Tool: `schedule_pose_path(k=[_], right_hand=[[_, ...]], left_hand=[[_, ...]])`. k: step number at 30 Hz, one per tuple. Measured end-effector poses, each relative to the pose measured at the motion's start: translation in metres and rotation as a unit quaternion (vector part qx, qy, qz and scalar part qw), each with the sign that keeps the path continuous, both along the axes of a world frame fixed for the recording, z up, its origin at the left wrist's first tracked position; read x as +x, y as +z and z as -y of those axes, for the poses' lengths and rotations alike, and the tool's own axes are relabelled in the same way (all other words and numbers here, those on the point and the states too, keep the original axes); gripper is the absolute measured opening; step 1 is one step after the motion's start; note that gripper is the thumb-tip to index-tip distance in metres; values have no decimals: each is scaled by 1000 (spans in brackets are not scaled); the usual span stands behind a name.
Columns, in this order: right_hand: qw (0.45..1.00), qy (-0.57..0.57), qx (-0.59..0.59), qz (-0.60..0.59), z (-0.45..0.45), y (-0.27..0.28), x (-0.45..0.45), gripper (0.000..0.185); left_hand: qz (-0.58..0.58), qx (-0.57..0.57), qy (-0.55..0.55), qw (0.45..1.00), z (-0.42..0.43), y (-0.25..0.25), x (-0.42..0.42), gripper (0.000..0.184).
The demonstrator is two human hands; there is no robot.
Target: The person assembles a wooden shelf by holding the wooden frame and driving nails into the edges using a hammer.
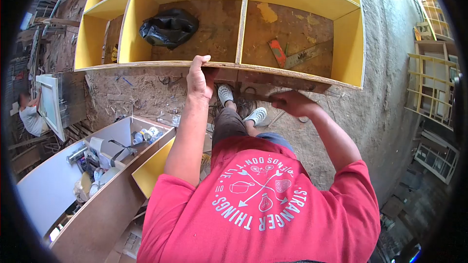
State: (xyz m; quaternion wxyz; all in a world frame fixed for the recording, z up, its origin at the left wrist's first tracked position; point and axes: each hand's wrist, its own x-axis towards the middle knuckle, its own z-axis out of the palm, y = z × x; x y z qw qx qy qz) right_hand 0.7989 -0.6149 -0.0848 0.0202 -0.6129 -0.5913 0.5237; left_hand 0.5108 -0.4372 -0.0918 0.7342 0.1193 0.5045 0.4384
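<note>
My left hand (199,80) is closed on the near edge of a yellow compartmented wooden shelf unit (180,63), thumb over the rim and fingers tucked underneath, mostly hidden. Lower and to the right, my right hand (295,103) is curled below the same edge, apart from it. A dark, narrow shape shows by its fingers, too unclear to name. Inside the shelf unit lie a crumpled black plastic bag (170,27), a red-orange tool (277,52) and a flat metal ruler or square blade (309,54).
At lower left, a long wooden box (105,192) holds bottles and assorted tools. A person (31,117) sits at far left beside a white-framed panel (51,104). Cables and scraps litter the floor around my shoes. Wooden window frames (431,85) stand at right.
</note>
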Motion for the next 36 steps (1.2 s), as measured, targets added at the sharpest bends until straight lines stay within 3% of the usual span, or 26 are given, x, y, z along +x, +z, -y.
schedule_pose_path(k=[5,8,9,13,16,17,21,24,26,28,30,31,34,35,36], right_hand=[[975,184,-59,-109,2,8,4,42],[991,85,-102,-4,-14,4,11,41],[999,31,29,-1,-11,-2,13,39],[974,184,-42,-128,6,-1,1,41],[986,136,-89,-34,-12,6,9,41],[999,9,42,5,-5,-10,9,40],[984,153,-40,-81,5,-2,0,38],[975,170,-112,-84,-11,11,9,42],[998,49,2,46,-17,12,12,40],[990,126,61,-19,-8,4,8,41],[964,250,-87,-29,-9,11,1,41],[954,282,-91,-39,-10,13,0,38],[985,156,31,63,-15,4,8,36],[991,62,63,100,-18,2,9,34],[992,90,44,76,-14,1,7,34]], left_hand=[[12,15,-6,1000,1,6,0,22],[11,4,-7,1000,-1,4,0,22],[9,0,-5,1000,0,6,1,22],[9,21,-3,1000,1,12,4,23],[2,17,-10,1000,0,8,3,23],[-3,18,-10,1000,-1,7,2,23],[-10,26,-10,1000,2,10,3,23],[-18,26,-14,999,1,8,2,23],[-21,25,-16,999,2,9,2,23],[-24,29,-14,999,1,12,3,23],[-24,28,-10,999,2,12,4,23],[-23,25,-10,999,2,10,4,23],[-19,20,-12,1000,0,8,4,23],[-18,19,-15,1000,0,7,4,23],[-18,19,-17,999,1,9,3,23]])
